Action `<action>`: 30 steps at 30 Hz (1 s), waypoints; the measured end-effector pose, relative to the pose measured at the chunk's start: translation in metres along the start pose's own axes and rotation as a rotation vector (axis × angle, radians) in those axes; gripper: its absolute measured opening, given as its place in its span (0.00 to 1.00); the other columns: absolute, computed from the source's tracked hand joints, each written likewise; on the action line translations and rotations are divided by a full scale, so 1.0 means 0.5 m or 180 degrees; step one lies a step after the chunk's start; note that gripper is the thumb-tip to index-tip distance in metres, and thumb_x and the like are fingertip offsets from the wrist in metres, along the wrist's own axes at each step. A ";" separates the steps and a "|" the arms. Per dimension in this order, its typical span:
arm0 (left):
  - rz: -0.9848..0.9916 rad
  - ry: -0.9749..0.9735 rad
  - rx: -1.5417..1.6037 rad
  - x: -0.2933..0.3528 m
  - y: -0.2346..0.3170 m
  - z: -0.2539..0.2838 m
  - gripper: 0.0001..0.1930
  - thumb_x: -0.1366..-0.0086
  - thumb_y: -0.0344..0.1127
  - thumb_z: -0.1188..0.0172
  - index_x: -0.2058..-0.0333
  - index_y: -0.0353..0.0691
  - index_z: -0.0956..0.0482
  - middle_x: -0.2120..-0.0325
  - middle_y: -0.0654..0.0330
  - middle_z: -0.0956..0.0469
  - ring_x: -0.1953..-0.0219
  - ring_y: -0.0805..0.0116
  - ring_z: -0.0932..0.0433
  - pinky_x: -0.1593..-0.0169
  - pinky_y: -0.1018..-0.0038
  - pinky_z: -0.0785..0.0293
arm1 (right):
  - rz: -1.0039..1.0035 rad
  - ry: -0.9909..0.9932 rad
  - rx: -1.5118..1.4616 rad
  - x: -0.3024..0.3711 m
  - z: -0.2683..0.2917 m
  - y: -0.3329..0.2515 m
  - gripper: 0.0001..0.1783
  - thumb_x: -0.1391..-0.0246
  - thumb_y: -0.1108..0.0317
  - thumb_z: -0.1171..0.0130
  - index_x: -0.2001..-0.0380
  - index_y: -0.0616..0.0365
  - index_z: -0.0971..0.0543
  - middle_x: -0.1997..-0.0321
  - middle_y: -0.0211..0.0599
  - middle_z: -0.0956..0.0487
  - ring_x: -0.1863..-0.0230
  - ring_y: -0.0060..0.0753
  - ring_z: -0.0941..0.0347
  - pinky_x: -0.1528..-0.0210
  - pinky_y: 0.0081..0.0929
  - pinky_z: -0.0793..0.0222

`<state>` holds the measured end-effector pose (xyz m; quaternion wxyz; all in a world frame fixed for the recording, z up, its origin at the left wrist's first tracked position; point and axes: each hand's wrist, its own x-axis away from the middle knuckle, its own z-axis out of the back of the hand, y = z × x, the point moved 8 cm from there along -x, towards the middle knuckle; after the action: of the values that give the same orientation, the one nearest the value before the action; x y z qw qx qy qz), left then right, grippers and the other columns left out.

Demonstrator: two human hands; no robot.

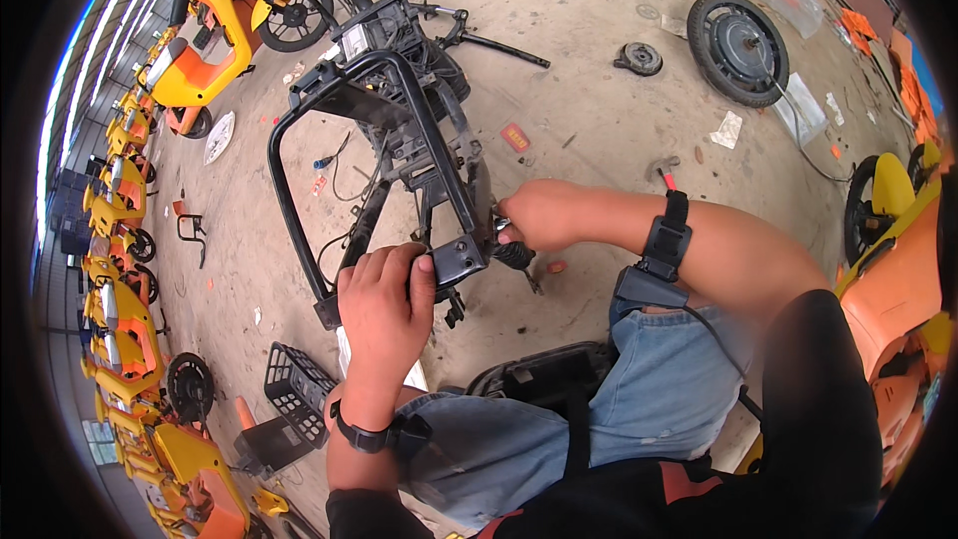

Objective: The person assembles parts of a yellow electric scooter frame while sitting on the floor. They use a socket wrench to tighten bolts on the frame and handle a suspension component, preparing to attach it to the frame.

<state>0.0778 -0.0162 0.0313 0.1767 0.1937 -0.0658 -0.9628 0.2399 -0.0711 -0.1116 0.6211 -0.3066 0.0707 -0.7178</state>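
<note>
Black vehicle frame (435, 140) standing in front of the person, running from the near edge of the work area up and away, both hands at its near end. Left hand (384, 284) on the near crosspiece, at the left end of a flat black bracket (461, 258); fingers curled over the far side, thumb against the bracket's end, so hand mostly closed around it; underside of the grip hidden. Right hand (544, 215) just outside the frame's right tube, a bit farther out than the bracket; fingers bent in, thumb and forefinger nearly together on a small shiny metal piece (499, 227), can't tell what kind. Dark coil spring (516, 255) right below that hand. Frame's near end sits between the hands, left hand on top of it, right hand alongside.

Around: concrete floor (589, 120) with scraps, red packet (515, 137) beyond right hand, red-handled tool (669, 178) lying just past right forearm. Round dark part (641, 59) and loose wheel (738, 48) farther off, upper right. Black plastic basket (296, 389) on the floor left of the left forearm. Yellow scooter (205, 50) upper left, more lined up down the left side
</note>
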 end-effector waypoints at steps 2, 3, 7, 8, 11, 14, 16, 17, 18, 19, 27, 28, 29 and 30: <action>-0.0022 -0.0015 -0.0008 0.002 0.002 0.000 0.08 0.30 0.38 0.44 0.60 0.44 0.19 0.70 0.60 0.21 0.65 0.57 0.24 0.60 0.63 0.36 | 0.0002 -0.0315 -0.0332 -0.011 -0.007 0.003 0.23 0.36 0.50 0.42 0.58 0.62 0.19 0.70 0.46 0.17 0.64 0.51 0.19 0.58 0.48 0.27; -0.0032 -0.0023 -0.0014 0.003 0.001 0.000 0.08 0.30 0.38 0.44 0.60 0.44 0.19 0.70 0.59 0.21 0.65 0.57 0.24 0.59 0.63 0.36 | -0.0046 -0.0576 -0.0679 -0.015 -0.007 0.009 0.24 0.36 0.49 0.42 0.59 0.63 0.20 0.71 0.44 0.17 0.64 0.47 0.18 0.58 0.46 0.26; -0.0071 -0.0039 -0.0016 0.002 0.001 -0.001 0.08 0.30 0.38 0.44 0.59 0.43 0.19 0.69 0.59 0.21 0.64 0.57 0.24 0.59 0.63 0.36 | -0.0304 -0.1372 -0.1840 -0.020 -0.014 0.031 0.26 0.35 0.49 0.41 0.57 0.68 0.23 0.68 0.38 0.20 0.65 0.34 0.17 0.61 0.36 0.21; -0.0082 -0.0026 -0.0012 0.002 0.001 0.000 0.08 0.30 0.38 0.44 0.59 0.43 0.19 0.69 0.59 0.21 0.64 0.57 0.24 0.59 0.63 0.35 | -0.0405 -0.1528 -0.2176 -0.021 -0.021 0.034 0.26 0.35 0.50 0.41 0.57 0.68 0.23 0.67 0.38 0.20 0.65 0.35 0.17 0.62 0.35 0.20; -0.0009 -0.0104 0.0040 -0.001 0.005 0.002 0.09 0.29 0.38 0.46 0.59 0.41 0.19 0.68 0.56 0.20 0.62 0.54 0.23 0.57 0.63 0.34 | -0.0421 -0.1681 -0.2328 -0.025 -0.025 0.039 0.25 0.34 0.51 0.41 0.57 0.68 0.23 0.67 0.38 0.22 0.66 0.34 0.18 0.63 0.33 0.18; 0.0070 -0.0183 0.0033 0.000 0.003 0.003 0.10 0.28 0.38 0.47 0.59 0.40 0.19 0.67 0.55 0.20 0.61 0.52 0.23 0.55 0.62 0.33 | -0.0378 -0.1441 -0.1562 -0.023 -0.004 0.017 0.23 0.34 0.51 0.41 0.58 0.67 0.22 0.68 0.41 0.20 0.65 0.37 0.17 0.63 0.36 0.20; 0.0093 -0.0198 0.0012 0.001 0.003 0.003 0.10 0.28 0.38 0.47 0.59 0.40 0.19 0.67 0.55 0.20 0.61 0.52 0.23 0.55 0.62 0.33 | -0.0178 -0.1053 -0.0787 -0.024 0.003 0.006 0.22 0.34 0.51 0.42 0.58 0.64 0.20 0.67 0.44 0.19 0.63 0.44 0.18 0.61 0.41 0.22; 0.0098 -0.0196 0.0006 0.000 0.003 0.002 0.10 0.28 0.38 0.47 0.59 0.40 0.19 0.67 0.55 0.20 0.61 0.52 0.23 0.55 0.62 0.33 | -0.0010 -0.0795 -0.0397 -0.030 -0.002 0.007 0.22 0.35 0.51 0.42 0.57 0.62 0.19 0.67 0.46 0.18 0.62 0.47 0.18 0.60 0.44 0.23; 0.0102 -0.0194 -0.0001 0.000 0.003 0.001 0.10 0.28 0.38 0.47 0.59 0.40 0.19 0.67 0.55 0.20 0.61 0.52 0.23 0.55 0.62 0.33 | 0.0158 -0.0536 -0.0008 -0.031 -0.001 0.003 0.21 0.35 0.51 0.42 0.57 0.61 0.18 0.66 0.47 0.17 0.60 0.51 0.19 0.59 0.46 0.24; 0.0099 -0.0186 -0.0003 0.000 0.004 0.000 0.10 0.28 0.38 0.47 0.59 0.40 0.19 0.67 0.55 0.20 0.61 0.52 0.23 0.55 0.62 0.33 | 0.0130 -0.0431 -0.0016 -0.025 -0.001 0.003 0.21 0.35 0.51 0.42 0.57 0.60 0.18 0.65 0.48 0.17 0.59 0.54 0.19 0.58 0.48 0.25; -0.0021 -0.0053 -0.0047 0.002 -0.001 -0.003 0.09 0.29 0.39 0.45 0.59 0.42 0.19 0.69 0.59 0.21 0.64 0.56 0.24 0.58 0.62 0.35 | -0.0190 0.0332 0.0030 0.020 0.012 -0.016 0.20 0.36 0.52 0.43 0.65 0.60 0.16 0.65 0.50 0.16 0.57 0.58 0.20 0.58 0.50 0.26; 0.0014 -0.0090 -0.0024 0.002 -0.001 -0.003 0.10 0.28 0.39 0.46 0.59 0.41 0.19 0.68 0.57 0.20 0.64 0.54 0.23 0.58 0.62 0.34 | -0.0200 0.0339 0.0048 0.021 0.011 -0.017 0.19 0.36 0.52 0.42 0.63 0.59 0.17 0.66 0.49 0.17 0.58 0.57 0.20 0.59 0.50 0.26; 0.0050 -0.0126 0.0000 0.000 0.001 -0.001 0.10 0.27 0.39 0.47 0.60 0.41 0.19 0.68 0.56 0.20 0.63 0.52 0.23 0.57 0.62 0.33 | -0.0211 0.0345 0.0067 0.023 0.012 -0.017 0.17 0.37 0.53 0.41 0.62 0.57 0.18 0.66 0.48 0.17 0.59 0.56 0.20 0.60 0.50 0.26; 0.0088 -0.0161 0.0025 -0.002 0.003 0.000 0.11 0.27 0.39 0.48 0.60 0.40 0.19 0.67 0.55 0.19 0.62 0.51 0.22 0.56 0.61 0.33 | -0.0221 0.0349 0.0088 0.025 0.013 -0.017 0.16 0.38 0.54 0.40 0.60 0.56 0.18 0.67 0.48 0.17 0.60 0.56 0.20 0.61 0.50 0.26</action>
<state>0.0790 -0.0172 0.0318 0.1875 0.1691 -0.0767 -0.9646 0.2357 -0.0789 -0.0980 0.5952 -0.2605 0.0841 -0.7555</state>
